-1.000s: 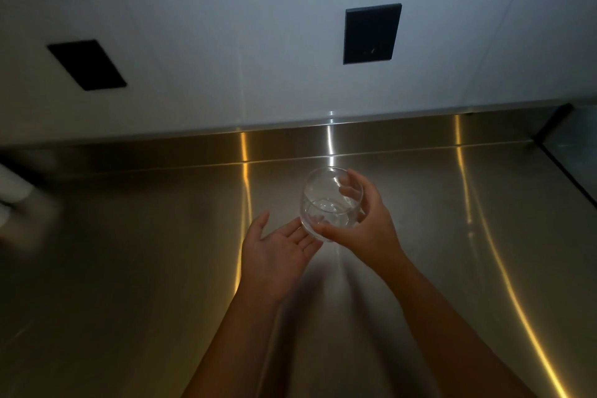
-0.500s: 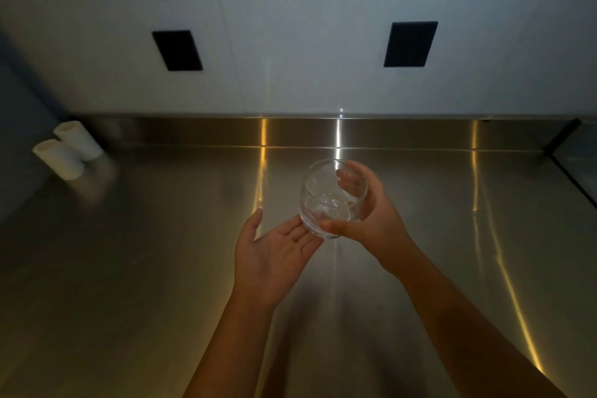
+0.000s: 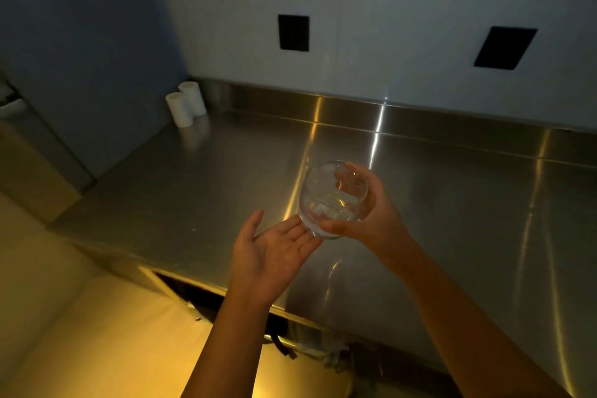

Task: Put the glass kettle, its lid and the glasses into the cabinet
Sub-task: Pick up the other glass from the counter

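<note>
Holding the glass (image 3: 332,199) in your right hand (image 3: 371,220), you have thumb under its base and fingers wrapped round the far side, so that hand is clamped on it. The glass hangs above the table (image 3: 452,203), tilted a little, its mouth turned up and away from you. Your left hand (image 3: 271,249) lies flat and spread, palm up, its fingertips just touching the bottom of the glass, gripping nothing.

What has changed over the last second is mostly your head, not your hands. The grip and the supporting palm look the same as they did a second ago, but the view has swung left and pulled back. Now the table's front edge shows, with a dark opening (image 3: 206,297) under it and the lit floor (image 3: 97,349) below. Two white cylinders (image 3: 185,107) stand in the far left corner, where before only the wall and its two black panels (image 3: 293,32) filled the frame.

I read that as you turning away from the table to carry the glass off. Whether that dark opening is the cabinet cannot be told from here; no door or shelf is clear. The kettle and lid are not in view, so I cannot say if they are stored yet.

The glass is smooth and round, so keep the left palm beneath it while you move, and watch the table edge as you bring it down.
</note>
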